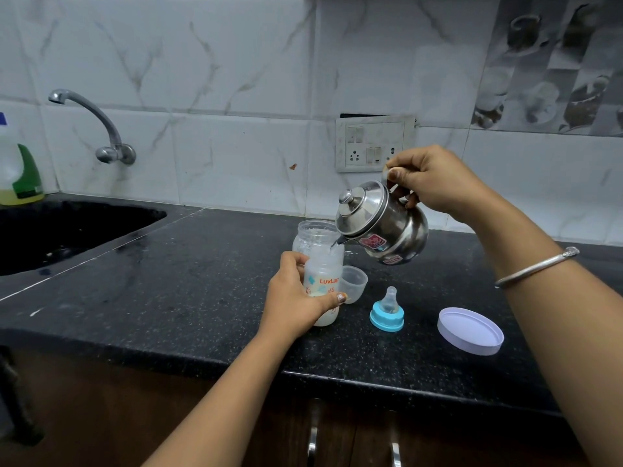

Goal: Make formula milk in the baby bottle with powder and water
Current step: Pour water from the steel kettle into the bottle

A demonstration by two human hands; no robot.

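Near the middle of the frame the left hand (293,298) is wrapped around the baby bottle (322,284), which stands on the black speckled table (188,298), while the right hand (435,183) is closed on the handle of a small steel kettle (381,224) tipped so its spout sits just over the bottle's open mouth. The step in hand looks like adding water; doing it well likely means a slow, shallow tilt, the spout kept over the opening, the bottle held upright and steady, and stopping at the wanted level, since the lid of the kettle could slip if tipped too far. Just behind the bottle stands an open clear jar (313,234), and a clear cap (354,283) lies beside it to the right. The blue teat ring (387,315) and a white lid (470,330) rest further right. A dark sink (67,230) sits at the left under a wall tap (101,129), with white marbled tiles (219,96) and a switch socket (374,146) behind.
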